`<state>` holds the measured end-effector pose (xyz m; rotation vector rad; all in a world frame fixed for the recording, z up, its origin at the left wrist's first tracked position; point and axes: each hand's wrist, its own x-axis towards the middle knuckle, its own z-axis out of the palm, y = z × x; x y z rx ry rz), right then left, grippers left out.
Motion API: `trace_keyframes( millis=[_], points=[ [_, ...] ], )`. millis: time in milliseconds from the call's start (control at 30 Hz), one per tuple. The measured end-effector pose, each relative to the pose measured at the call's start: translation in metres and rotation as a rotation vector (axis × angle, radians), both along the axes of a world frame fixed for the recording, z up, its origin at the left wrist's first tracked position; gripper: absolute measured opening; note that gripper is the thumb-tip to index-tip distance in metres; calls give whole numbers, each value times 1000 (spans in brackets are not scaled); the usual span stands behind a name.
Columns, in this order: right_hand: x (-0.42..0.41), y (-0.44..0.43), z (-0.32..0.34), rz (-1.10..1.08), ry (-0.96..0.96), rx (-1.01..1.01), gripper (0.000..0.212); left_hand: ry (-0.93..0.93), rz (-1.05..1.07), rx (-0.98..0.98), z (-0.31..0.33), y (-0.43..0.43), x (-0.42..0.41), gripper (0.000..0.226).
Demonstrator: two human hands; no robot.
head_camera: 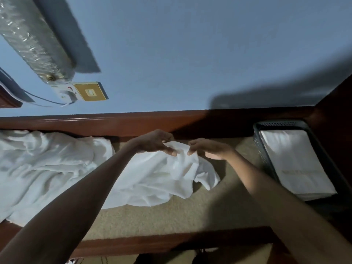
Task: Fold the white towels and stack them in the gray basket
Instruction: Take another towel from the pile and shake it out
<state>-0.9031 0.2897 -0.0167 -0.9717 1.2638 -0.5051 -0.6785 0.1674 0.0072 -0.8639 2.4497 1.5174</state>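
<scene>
Crumpled white cloth towel lay on the beige padded tabletop, its top edge pinched by the left hand and right hand, close together, the rest trailing toward the person. Perforated gray plastic basket sat well to the right, long axis front-to-back, right hand nearer. Count: one held towel, one basket holding a folded white stack, one rumpled white heap left, pieces uncountable.

You have two hands in view, the left hand and the right hand, one white towel between them, one heap of white cloth whose towels cannot be counted, one gray basket with one folded stack, and one gold wall plate.
</scene>
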Motion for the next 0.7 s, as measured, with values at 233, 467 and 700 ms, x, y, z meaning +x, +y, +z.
trace_keyframes(
  millis=[233,467,700],
  points=[
    [3,-5,15,69,-269,100,30,22,217,48,34,14,12,18],
    [10,-39,42,-44,-99,-276,26,91,452,46,31,25,38,52],
    [9,-52,70,116,287,-587,17,65,387,34,39,33,18,31]
  ],
)
